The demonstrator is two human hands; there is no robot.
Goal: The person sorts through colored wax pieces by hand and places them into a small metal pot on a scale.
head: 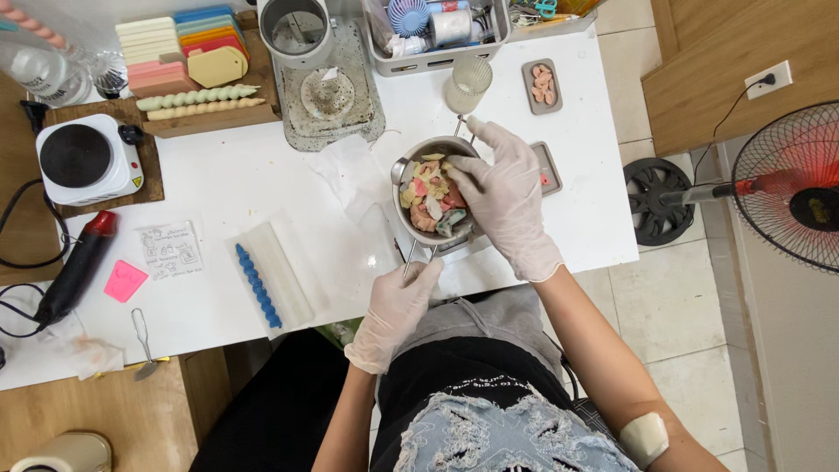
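Right hand [502,197] grip spread over wax pieces [431,201] in metal pot [404,168], left hand [395,308] grip seemingly pinching pot's wire handle [411,255]

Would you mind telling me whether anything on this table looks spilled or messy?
Yes: the metal tray under the round dish is crusted with whitish residue, and crumpled white paper lies beside the metal pot of coloured wax pieces.

The standing fan [791,188] and clear bottle [39,65] run off frame
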